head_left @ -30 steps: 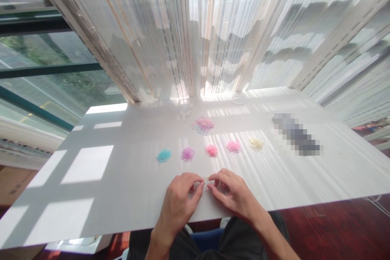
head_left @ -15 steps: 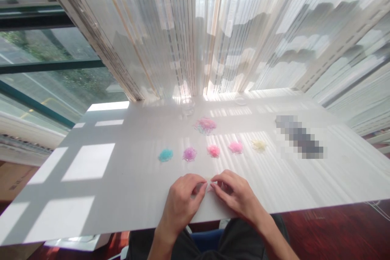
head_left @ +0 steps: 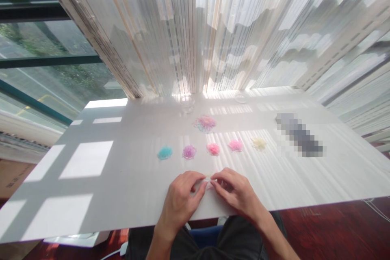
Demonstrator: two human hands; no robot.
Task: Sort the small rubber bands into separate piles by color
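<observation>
My left hand (head_left: 182, 196) and my right hand (head_left: 239, 190) meet close together above the near part of the table, each with thumb and fingertips pinched. Between the fingertips stretches a thin, pale small elastic band (head_left: 208, 179), mostly hidden by the fingers. A few pinkish strands (head_left: 210, 187) lie just beneath it. Beyond my hands, small elastic bands are sorted in a row: a teal pile (head_left: 165, 152), a purple pile (head_left: 189, 152), a red-pink pile (head_left: 213, 148), a pink pile (head_left: 235, 145) and a pale yellow pile (head_left: 258, 143). Behind them sits a larger mixed-colour pile (head_left: 206, 122).
A clear round container (head_left: 187, 104) stands at the back of the white table (head_left: 128, 187), with a clear lid-like disc (head_left: 240, 98) to its right. A pixelated dark object (head_left: 300, 135) lies at the right. Striped curtains (head_left: 183, 28) hang behind the far edge.
The fingertips have shifted slightly, and the pale band between them shows more clearly. Everything on the table sits a little higher in view as the camera tilts; the piles look unchanged.
</observation>
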